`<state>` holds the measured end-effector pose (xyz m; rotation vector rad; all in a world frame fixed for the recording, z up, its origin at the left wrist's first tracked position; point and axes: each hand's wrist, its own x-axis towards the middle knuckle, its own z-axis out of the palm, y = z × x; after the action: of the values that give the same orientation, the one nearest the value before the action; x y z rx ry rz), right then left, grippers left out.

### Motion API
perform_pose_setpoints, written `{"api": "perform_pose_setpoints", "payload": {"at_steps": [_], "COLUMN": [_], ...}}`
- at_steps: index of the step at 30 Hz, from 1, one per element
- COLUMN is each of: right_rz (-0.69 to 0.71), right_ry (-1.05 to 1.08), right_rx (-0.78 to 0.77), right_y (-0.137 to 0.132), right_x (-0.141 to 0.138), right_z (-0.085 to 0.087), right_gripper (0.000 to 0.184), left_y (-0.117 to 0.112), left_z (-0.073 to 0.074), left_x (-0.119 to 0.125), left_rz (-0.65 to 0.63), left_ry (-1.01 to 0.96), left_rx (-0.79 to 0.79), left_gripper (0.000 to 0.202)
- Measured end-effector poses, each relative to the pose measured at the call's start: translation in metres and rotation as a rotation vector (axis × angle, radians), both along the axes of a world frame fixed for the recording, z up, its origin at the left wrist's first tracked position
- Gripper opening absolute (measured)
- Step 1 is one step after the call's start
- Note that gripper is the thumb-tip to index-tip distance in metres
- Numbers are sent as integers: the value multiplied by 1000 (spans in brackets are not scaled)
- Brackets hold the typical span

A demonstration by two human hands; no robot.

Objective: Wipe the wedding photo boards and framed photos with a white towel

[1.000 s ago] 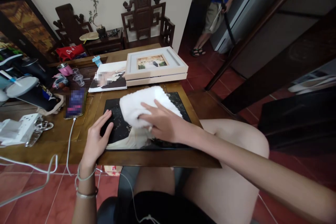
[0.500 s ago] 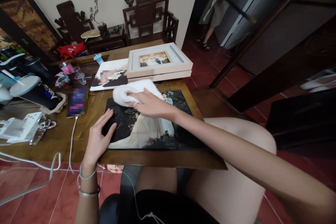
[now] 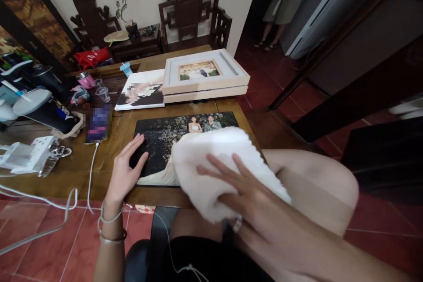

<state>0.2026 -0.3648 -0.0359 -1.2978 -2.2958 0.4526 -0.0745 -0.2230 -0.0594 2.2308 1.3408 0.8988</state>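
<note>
A dark photo panel (image 3: 153, 154) showing a couple lies flat at the near edge of the wooden table (image 3: 119, 180). My left hand (image 3: 127, 169) rests with fingers spread on its left edge. Under my right hand (image 3: 241, 185) is a fluffy white cloth (image 3: 214, 147), which covers the panel's lower right part and hangs past the table edge. The right thumb tucks into a fold of the cloth, while the other fingers lie over it, somewhat blurred.
Behind the panel are stacked pale picture frames (image 3: 205, 90) and a white-edged photo print (image 3: 140, 90). To the left lie a phone (image 3: 98, 124) on a charging cable, a white power strip (image 3: 33, 154) and a black tumbler (image 3: 42, 112). A person (image 3: 287, 4) stands at the back right.
My right hand has swept the cloth from the panel's upper left toward me and to the right, uncovering the couple. My left hand has stayed on the edge.
</note>
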Motion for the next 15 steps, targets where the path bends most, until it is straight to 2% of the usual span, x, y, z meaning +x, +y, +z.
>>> {"api": "perform_pose_setpoints", "payload": {"at_steps": [2,5,11,13,15], "right_rz": [64,46,-172,-233,-253], "right_ry": [18,6,-115,-139,-161], "right_rx": [-55,-58,44,57,74], "right_y": [-2,27,117,130,127], "right_x": [-7,-3,24,31,33], "right_z": [5,4,-7,-9,-10], "right_gripper": [37,43,37,39,39], "left_y": [0,0,1,1,2], "left_z": [0,0,-1,-2,-2], "left_x": [0,-1,-2,-2,-2], "left_rz": [-1,-7,-26,-23,-16], "left_ry": [2,-3,-22,-27,-28], "left_rx": [0,1,6,10,13], "left_gripper": [43,43,42,41,41]}}
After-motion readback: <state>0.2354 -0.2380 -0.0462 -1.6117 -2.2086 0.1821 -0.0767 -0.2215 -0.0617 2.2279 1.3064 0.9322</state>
